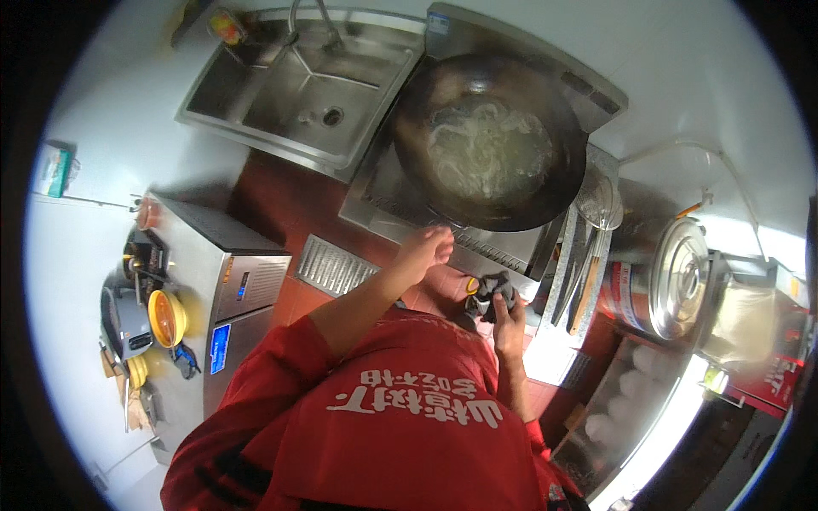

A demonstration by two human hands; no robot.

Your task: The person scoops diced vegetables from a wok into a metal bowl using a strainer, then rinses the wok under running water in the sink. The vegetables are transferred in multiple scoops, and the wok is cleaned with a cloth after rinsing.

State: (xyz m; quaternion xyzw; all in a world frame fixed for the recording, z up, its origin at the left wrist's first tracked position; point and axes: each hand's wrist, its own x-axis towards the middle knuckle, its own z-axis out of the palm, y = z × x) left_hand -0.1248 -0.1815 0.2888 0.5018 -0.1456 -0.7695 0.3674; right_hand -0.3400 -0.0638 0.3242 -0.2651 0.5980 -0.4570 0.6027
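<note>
My left hand (427, 254) is at the front edge of the stove, just below the rim of a large dark wok (562, 198). Its fingers are curled, and I cannot tell whether they touch anything. Cloudy liquid (491, 153) with pale foam fills the bottom of the wok, which sits on a stainless steel stove (383, 185). In front of my apron (409, 421), my right hand (509, 319) grips a crumpled dark grey cloth item (495, 297), perhaps a glove, with a yellow loop at one side.
Left of the stove stands a steel sink (332, 144) with a faucet (294, 25). A wire strainer (599, 201) and long-handled utensils (585, 287) lie on a narrow right counter. A steel cabinet (239, 281) bearing a yellow bowl (169, 318) stands left. A round metal lid (680, 278) is at right.
</note>
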